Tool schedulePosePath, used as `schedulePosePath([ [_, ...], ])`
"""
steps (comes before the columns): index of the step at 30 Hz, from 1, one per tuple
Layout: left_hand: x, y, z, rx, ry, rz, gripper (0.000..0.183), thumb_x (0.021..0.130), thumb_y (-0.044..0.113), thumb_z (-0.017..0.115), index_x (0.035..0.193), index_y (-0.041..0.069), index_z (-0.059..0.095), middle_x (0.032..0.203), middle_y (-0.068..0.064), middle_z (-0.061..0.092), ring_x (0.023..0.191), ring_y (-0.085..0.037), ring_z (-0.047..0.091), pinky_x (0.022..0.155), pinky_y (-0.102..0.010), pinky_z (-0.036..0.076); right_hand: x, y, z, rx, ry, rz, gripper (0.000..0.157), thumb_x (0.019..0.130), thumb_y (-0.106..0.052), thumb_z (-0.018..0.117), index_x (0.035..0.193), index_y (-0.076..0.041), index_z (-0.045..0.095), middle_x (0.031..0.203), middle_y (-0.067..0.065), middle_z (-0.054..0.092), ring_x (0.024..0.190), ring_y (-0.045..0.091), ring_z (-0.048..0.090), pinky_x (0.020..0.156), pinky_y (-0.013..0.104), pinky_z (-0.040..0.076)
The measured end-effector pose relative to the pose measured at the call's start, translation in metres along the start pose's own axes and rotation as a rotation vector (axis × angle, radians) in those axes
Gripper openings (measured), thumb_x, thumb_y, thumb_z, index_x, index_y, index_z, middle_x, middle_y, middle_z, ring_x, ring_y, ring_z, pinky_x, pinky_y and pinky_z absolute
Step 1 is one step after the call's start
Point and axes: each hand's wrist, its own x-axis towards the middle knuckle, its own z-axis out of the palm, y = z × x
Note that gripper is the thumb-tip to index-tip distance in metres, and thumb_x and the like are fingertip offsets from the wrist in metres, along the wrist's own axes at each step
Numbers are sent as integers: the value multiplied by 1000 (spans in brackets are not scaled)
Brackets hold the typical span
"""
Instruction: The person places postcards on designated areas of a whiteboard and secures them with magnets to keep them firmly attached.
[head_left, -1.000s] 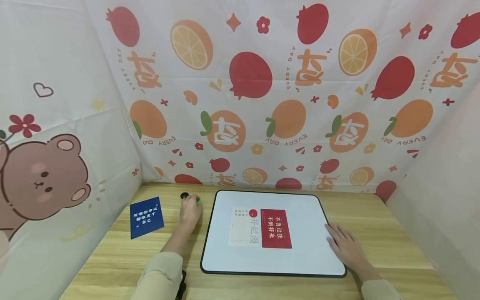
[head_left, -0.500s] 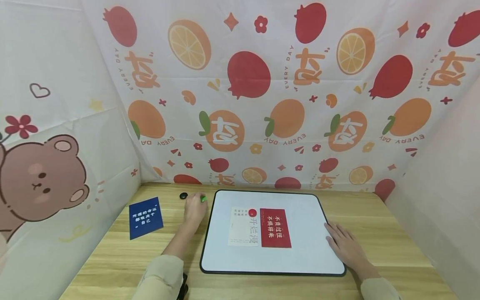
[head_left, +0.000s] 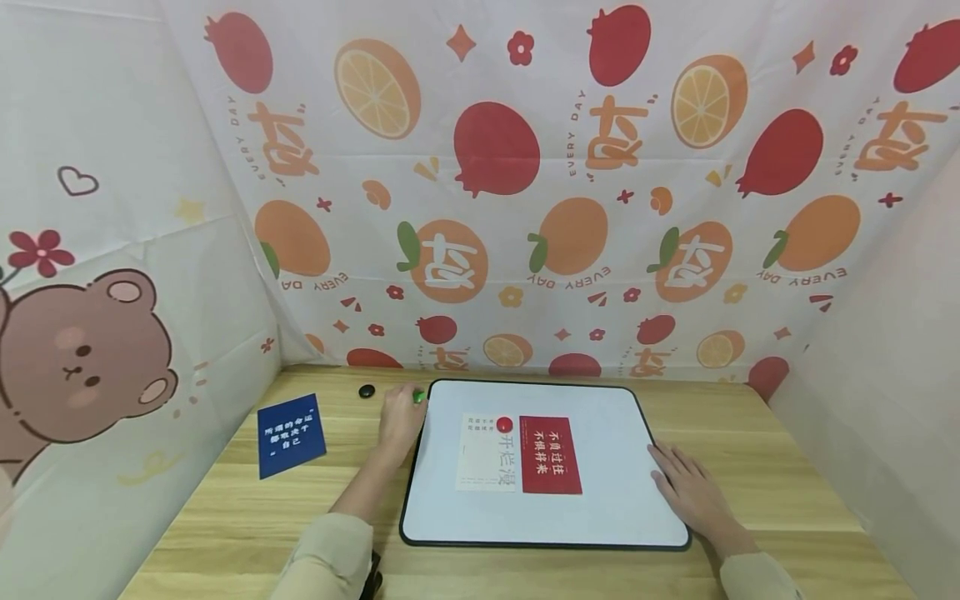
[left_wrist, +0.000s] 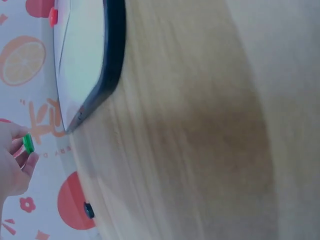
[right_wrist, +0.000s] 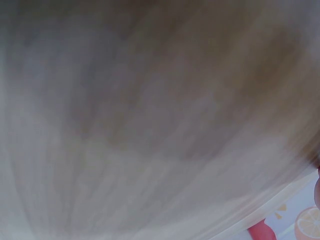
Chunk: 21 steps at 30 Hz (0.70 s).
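Observation:
Between thumb and fingers, my left hand (head_left: 401, 421) pinches a small round green magnet (head_left: 419, 397) at the upper left corner of the whiteboard (head_left: 615, 458). The left wrist view shows the green magnet (left_wrist: 28, 143) held on edge at the fingertips, above the tabletop. My right hand (head_left: 686, 487) rests with its fingers extended on the board's right edge. On the board lie a cream card (head_left: 480, 467) with a round red magnet (head_left: 505, 425) on it, and a red card (head_left: 551, 454) beside it. The right wrist view is mostly blurred tabletop.
A black round magnet (head_left: 366, 391) lies on the wooden table (head_left: 225, 533) left of my left hand. Farther left is a blue card (head_left: 292, 435) with white writing. A fruit-print cloth (head_left: 495, 242) hangs behind the table, and a bear-print cloth (head_left: 82, 358) at the left.
My left hand has moved right with the green magnet, away from the black magnet and up to the whiteboard's left edge. The right hand has stayed in place.

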Motion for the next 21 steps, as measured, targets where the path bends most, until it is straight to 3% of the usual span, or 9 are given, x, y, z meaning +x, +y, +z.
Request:
schedulePosePath([
  [6, -1, 12, 1, -23, 4, 41, 19, 78, -5, 66, 97, -8, 64, 95, -22, 62, 91, -34, 56, 71, -35, 53, 0, -1, 0, -8, 37, -22, 48, 96, -35, 42, 135, -7, 44, 138, 17, 39, 124, 42, 33, 98, 58, 25],
  [14, -3, 24, 10, -10, 1, 46, 18, 77, -4, 68, 94, -5, 64, 96, -19, 62, 91, -31, 56, 72, -32, 52, 1, -1, 0, -7, -4, -8, 50, 97, -37, 39, 137, -8, 41, 141, 16, 35, 127, 40, 29, 101, 57, 21],
  [21, -5, 36, 19, -26, 8, 70, 18, 76, -5, 69, 93, -5, 64, 92, -17, 62, 88, -28, 56, 71, -30, 52, 0, 0, 1, -8, 27, -10, 49, 96, -36, 41, 137, -8, 43, 140, 16, 37, 126, 40, 31, 100, 58, 22],
])
